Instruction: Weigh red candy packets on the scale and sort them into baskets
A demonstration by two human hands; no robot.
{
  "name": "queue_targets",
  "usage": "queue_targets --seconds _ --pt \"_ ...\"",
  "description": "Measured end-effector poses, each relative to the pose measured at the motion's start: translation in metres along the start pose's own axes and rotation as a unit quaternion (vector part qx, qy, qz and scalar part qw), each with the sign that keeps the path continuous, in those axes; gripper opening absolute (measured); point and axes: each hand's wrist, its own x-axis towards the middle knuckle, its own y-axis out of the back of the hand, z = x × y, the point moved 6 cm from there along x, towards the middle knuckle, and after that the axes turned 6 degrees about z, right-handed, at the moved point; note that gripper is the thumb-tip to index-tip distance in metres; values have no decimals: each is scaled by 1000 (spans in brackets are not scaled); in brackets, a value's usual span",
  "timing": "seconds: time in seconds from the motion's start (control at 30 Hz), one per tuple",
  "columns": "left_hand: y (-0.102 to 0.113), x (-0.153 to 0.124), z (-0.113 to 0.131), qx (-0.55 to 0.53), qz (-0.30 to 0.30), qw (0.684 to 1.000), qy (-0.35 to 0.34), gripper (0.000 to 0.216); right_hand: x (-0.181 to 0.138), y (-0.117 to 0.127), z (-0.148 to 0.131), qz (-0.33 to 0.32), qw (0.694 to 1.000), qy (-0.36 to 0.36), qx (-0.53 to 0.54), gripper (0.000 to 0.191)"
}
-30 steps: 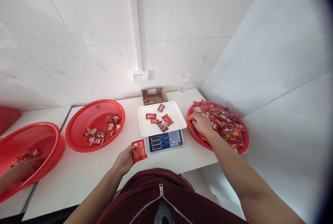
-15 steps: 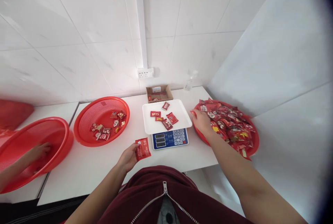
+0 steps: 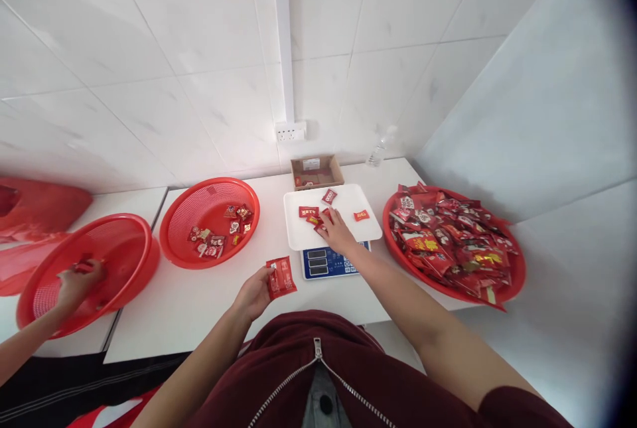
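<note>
My left hand (image 3: 255, 293) is closed on a flat red packet (image 3: 281, 277), held just above the white table in front of the blue scale (image 3: 328, 261). My right hand (image 3: 337, 231) rests on the scale's white tray (image 3: 348, 199), its fingers lying over a few small red packets there. One more red packet (image 3: 361, 215) lies loose on the tray to the right of that hand. Whether the right hand grips anything is hidden under its fingers.
A red basket (image 3: 515, 267) heaped with red packets sits right of the scale. Another red basket (image 3: 189, 212) with several packets sits left of it. A small cardboard box (image 3: 317, 171) and a clear bottle (image 3: 378, 151) stand by the wall. At far left another person's hand (image 3: 74, 282) reaches into a third red basket (image 3: 124, 242).
My right hand left the heaped basket on the right and moved left onto the scale tray, where one more red packet now lies. My left hand kept its packet.
</note>
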Motion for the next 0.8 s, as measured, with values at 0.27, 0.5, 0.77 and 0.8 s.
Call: queue_targets --seconds 0.27,0.5,0.77,0.8 --pt "9 -8 5 -18 29 999 -18 12 47 8 -30 -82 990 91 -68 65" --pt "14 -8 3 -23 39 999 -20 13 48 17 -3 -83 990 93 -64 61" --pt "-3 -8 3 0 9 1000 -15 12 52 24 39 -99 994 -2 -37 70" --pt "-4 -8 3 2 6 1000 -16 12 50 25 41 -85 996 3 -36 67"
